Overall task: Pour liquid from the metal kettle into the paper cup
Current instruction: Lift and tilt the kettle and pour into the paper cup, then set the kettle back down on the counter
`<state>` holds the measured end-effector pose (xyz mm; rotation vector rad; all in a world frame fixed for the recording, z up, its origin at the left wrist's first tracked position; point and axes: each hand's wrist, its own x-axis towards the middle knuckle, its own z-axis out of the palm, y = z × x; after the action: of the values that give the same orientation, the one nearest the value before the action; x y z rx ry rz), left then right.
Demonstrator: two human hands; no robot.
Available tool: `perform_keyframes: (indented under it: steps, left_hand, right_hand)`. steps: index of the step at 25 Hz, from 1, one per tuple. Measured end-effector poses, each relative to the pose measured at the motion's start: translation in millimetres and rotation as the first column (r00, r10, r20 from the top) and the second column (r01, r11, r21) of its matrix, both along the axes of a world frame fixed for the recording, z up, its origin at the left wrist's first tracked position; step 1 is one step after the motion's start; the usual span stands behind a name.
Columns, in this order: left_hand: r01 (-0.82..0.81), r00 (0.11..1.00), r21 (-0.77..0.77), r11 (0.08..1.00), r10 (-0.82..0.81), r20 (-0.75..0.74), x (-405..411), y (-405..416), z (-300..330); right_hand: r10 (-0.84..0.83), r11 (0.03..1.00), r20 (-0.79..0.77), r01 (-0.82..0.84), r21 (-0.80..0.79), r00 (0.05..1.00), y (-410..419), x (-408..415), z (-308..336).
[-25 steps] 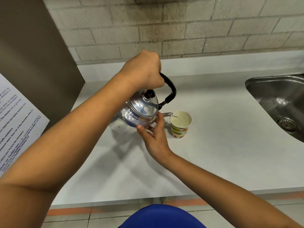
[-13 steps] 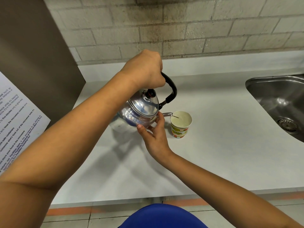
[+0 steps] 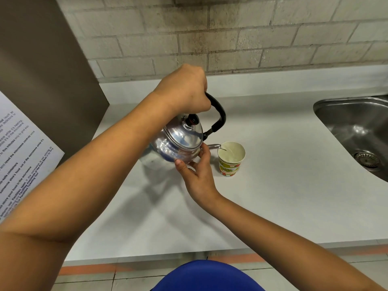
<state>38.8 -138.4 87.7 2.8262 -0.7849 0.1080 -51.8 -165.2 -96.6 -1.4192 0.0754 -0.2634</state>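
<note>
**Over the cup, keeping the pour thin**

Above the counter (image 3: 273,196) I hold the kettle (image 3: 178,141) tipped toward the cup (image 3: 231,159), which stands upright on the counter just right of the kettle, well clear of the sink (image 3: 354,131). My left hand (image 3: 184,93) is wrapped tight around the black handle (image 3: 218,114), taking the weight. My right hand (image 3: 197,171) is half open, fingertips pressed against the kettle's lower body below the spout (image 3: 214,146), steadying without gripping. The spout tip sits at the cup's near rim, and pale liquid already lies inside; how deep, I can't say.

To do this well, I think the tilt should come from my left wrist in small amounts, with my right fingers acting only as a brake. The spout mouth belongs just inside the rim, not touching it, since a paper cup this light would likely shift or tip if nudged. The lid (image 3: 185,131) looks seated, yet a steep tilt could loosen it, so shallow is safer. I'd watch the level rise and right the kettle before it nears the rim.
</note>
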Motion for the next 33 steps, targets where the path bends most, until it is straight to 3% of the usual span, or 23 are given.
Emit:
perform_keyframes:
  steps: [15, 19, 22, 27, 33]
  left_hand:
    - [-0.18, 0.973, -0.273, 0.945, 0.129, -0.194, 10, 53, -23]
    - [-0.249, 0.959, -0.347, 0.904, 0.18, -0.219, 11, 68, -31]
    - [-0.276, 0.953, -0.388, 0.879, 0.198, -0.231, 11, 77, -38]
    - [-0.317, 0.937, -0.44, 0.84, 0.206, -0.281, 9, 90, -54]
    - [-0.338, 0.926, -0.489, 0.804, 0.191, -0.326, 12, 105, -74]
  right_hand:
    - [-0.044, 0.957, -0.103, 0.012, -0.29, 0.994, 0, -11, -4]
    - [-0.187, 0.85, 0.077, 0.201, -0.486, 0.979, -1, -15, 11]
    - [-0.263, 0.81, 0.212, 0.335, -0.482, 0.941, -8, 1, 33]
    - [-0.08, 0.883, 0.158, 0.143, -0.447, 0.984, -20, 35, 57]
    - [0.001, 0.895, 0.155, 0.068, -0.442, 0.988, -16, 49, 51]
